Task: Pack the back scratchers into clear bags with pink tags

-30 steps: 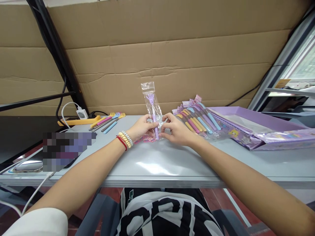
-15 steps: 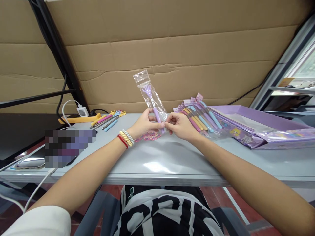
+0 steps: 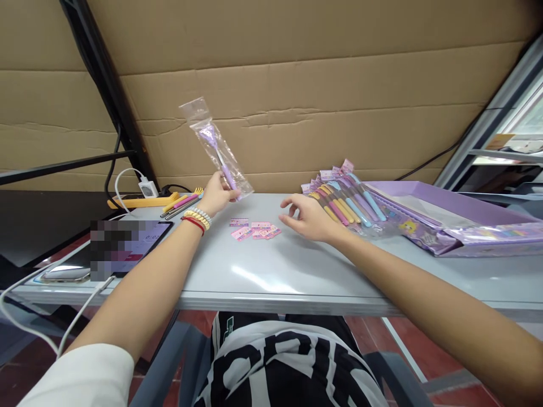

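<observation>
My left hand [image 3: 219, 195] is closed round the lower end of a purple back scratcher [image 3: 228, 176], which sits tilted inside a clear plastic bag [image 3: 199, 113]. The scratcher's claw end points up and to the left. Over the table, my right hand [image 3: 306, 216] holds nothing, its fingers bent and apart. Between the two hands lie several small pink printed cards [image 3: 261, 225]. Just beyond my right hand is a row of bagged back scratchers [image 3: 350, 200] in pink, yellow, blue and purple, with pink cards at their tops.
Loose back scratchers [image 3: 180, 204] lie at the left, partly behind my left hand. A phone [image 3: 144, 240] with a cable is near the left front edge. At the right stands an open purple box [image 3: 475, 249]. A cardboard wall [image 3: 297, 85] closes off the back.
My left hand has carried the bagged scratcher up and left, away from my right hand. My right hand has let go of the bag and opened. The pink cards now show fully.
</observation>
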